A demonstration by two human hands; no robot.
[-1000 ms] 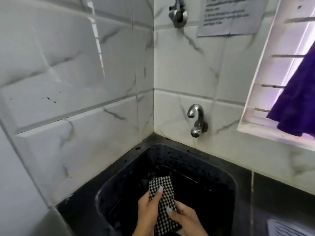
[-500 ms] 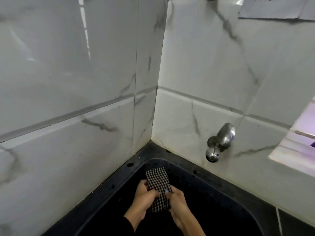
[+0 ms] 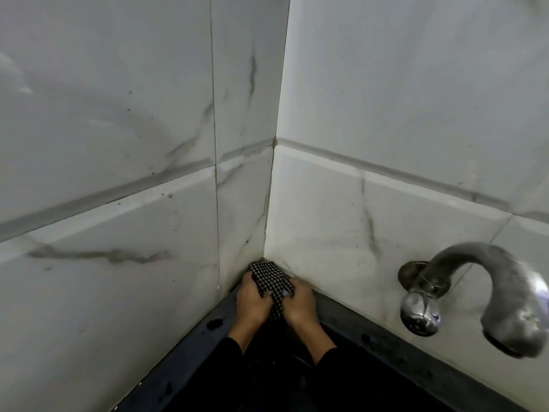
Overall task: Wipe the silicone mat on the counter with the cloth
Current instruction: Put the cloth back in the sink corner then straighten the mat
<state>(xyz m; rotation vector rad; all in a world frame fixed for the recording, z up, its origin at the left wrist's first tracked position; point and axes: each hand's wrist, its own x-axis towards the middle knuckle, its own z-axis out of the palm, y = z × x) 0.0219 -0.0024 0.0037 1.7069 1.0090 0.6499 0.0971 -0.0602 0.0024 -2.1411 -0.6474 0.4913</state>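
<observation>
Both hands, left (image 3: 252,301) & right (image 3: 300,304), fingers curled round checked cloth (image 3: 271,282) over black sink (image 3: 386,343).

1. The cloth (image 3: 271,283) is black-and-white check, a fine small pattern.
2. The wall tiles (image 3: 118,144) are white with grey marble veining; the grout lines show grey.
3. The tap (image 3: 487,288) on the right is silver chrome, dulled grey along its spout.
4. The sink (image 3: 371,340) rim is black with dark spots.
5. Both sleeves (image 3: 231,349) are black.
</observation>
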